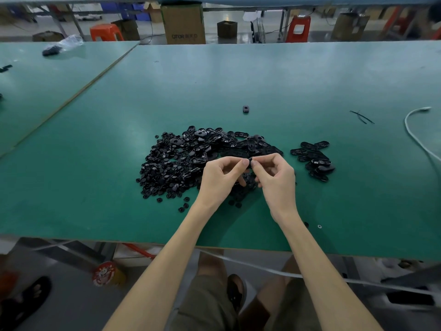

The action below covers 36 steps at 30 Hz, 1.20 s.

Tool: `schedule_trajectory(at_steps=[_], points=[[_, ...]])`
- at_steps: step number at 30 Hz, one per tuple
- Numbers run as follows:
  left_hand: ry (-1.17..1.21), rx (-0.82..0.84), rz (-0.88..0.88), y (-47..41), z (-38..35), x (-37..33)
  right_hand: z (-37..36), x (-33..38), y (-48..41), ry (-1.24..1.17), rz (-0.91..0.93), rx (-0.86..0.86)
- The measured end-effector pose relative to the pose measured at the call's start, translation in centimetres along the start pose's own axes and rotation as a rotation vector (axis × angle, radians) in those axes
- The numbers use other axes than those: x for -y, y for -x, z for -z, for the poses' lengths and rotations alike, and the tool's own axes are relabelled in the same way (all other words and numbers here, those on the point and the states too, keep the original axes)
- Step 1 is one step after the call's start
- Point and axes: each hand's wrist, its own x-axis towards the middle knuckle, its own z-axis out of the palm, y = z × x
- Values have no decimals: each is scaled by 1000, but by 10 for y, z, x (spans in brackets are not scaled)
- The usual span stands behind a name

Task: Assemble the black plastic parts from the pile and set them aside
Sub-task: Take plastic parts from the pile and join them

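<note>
One pile (181, 161), one heap (313, 160), two stools (106, 32).

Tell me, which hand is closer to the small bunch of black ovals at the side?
Right. The right hand is just left of the small bunch; the left hand is farther left, past the right hand. Both pinch one black part.

Our green table (262, 75), pile of black parts (181, 161) before us, smaller heap (313, 160) to our right, lone part (245, 109) beyond
</note>
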Motion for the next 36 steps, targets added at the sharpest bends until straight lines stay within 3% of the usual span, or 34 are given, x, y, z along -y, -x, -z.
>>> schedule_trajectory(at_steps=[24, 36], points=[[37, -76, 31, -2, 4, 6, -6, 1, 2, -20, 56, 201], [-99, -14, 2, 0, 0, 3, -2, -4, -1, -133, 1, 60]])
